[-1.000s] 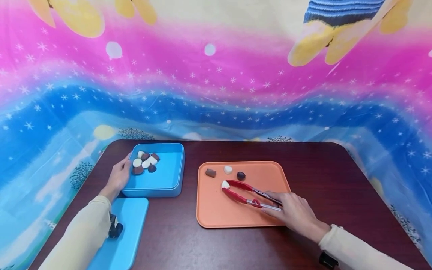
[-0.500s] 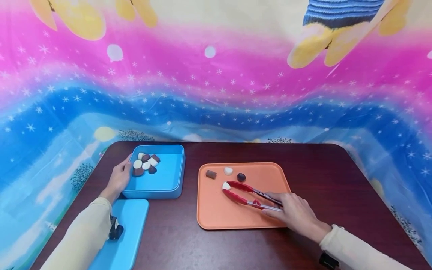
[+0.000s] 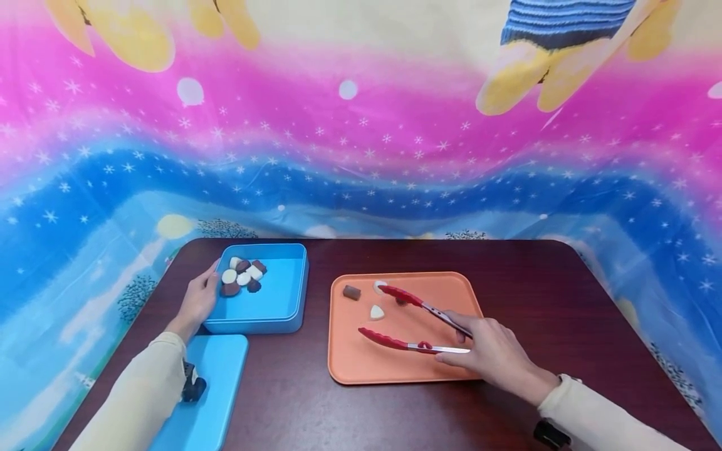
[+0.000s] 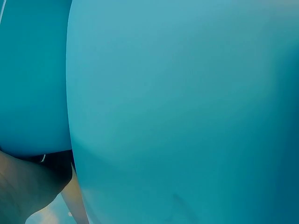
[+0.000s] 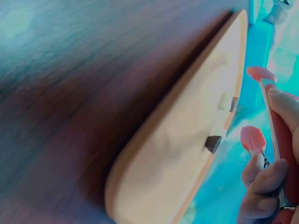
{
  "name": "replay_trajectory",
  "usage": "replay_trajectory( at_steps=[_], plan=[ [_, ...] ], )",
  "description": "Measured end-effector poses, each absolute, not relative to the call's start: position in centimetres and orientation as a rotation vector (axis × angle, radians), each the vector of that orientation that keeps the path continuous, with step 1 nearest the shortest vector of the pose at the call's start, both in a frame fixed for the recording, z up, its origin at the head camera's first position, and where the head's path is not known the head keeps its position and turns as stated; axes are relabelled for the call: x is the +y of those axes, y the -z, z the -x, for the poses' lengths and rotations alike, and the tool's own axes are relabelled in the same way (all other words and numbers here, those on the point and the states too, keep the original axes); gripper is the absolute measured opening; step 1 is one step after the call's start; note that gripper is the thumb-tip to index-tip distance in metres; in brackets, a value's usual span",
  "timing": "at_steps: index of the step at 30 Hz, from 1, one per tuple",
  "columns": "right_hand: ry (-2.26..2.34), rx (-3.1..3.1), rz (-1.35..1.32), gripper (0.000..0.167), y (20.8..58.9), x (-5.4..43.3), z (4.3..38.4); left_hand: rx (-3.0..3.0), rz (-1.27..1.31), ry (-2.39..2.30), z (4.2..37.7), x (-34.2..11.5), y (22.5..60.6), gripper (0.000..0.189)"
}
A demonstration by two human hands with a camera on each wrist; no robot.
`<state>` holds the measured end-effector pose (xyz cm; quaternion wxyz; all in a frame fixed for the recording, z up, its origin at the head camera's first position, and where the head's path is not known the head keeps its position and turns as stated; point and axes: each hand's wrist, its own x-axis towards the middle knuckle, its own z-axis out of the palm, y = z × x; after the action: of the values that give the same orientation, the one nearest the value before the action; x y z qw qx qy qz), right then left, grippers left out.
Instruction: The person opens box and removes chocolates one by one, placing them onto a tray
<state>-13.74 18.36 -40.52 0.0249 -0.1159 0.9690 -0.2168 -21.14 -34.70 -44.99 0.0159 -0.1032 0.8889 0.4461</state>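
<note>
My right hand [image 3: 496, 351] grips red-tipped metal tongs [image 3: 389, 340] above the orange tray [image 3: 350, 366]; the tong tips stand wide apart with nothing between them. Below them on the tray lies a white chocolate [image 3: 376, 312]. Farther back are a brown chocolate [image 3: 352, 292], another white chocolate [image 3: 378, 286] partly behind the upper tong tip, and a dark chocolate [image 3: 401, 301] mostly hidden by it. My left hand [image 3: 198, 297] holds the left side of a blue box [image 3: 282, 326]. Several white and brown chocolates [image 3: 243, 277] lie heaped in that box's left half.
A flat blue lid [image 3: 217, 369] lies in front of the box, under my left forearm, and fills much of the left wrist view. Dark wood tabletop [image 3: 293, 394] surrounds the tray. A patterned cloth [image 3: 361, 156] hangs behind the table.
The tongs have spread apart and let go of the white chocolate, which now lies on the tray. The upper tip has swung back and the lower one forward. My left hand has stayed on the box.
</note>
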Motion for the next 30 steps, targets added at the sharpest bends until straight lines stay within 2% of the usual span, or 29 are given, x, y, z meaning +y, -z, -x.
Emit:
replay_trajectory(
  at_steps=[14, 21, 27, 30],
  plan=[
    [0.911, 2.946, 0.339, 0.067, 39.0, 17.6, 13.9, 2.754, 0.314, -1.399, 21.1, -34.7, 45.1, 0.056],
    [0.865, 2.881, 0.3, 0.083, 39.5, 16.1, 14.2, 2.762, 0.342, -1.376, 21.0, -35.1, 45.2, 0.056],
    [0.845, 2.869, 0.34, 0.089, 39.1, 15.4, 14.5, 2.75, 0.342, -1.38, 21.1, -35.1, 45.4, 0.056],
    [0.845, 2.877, 0.378, 0.083, 38.8, 15.2, 14.8, 2.754, 0.338, -1.376, 21.3, -34.9, 45.4, 0.056]
  ],
)
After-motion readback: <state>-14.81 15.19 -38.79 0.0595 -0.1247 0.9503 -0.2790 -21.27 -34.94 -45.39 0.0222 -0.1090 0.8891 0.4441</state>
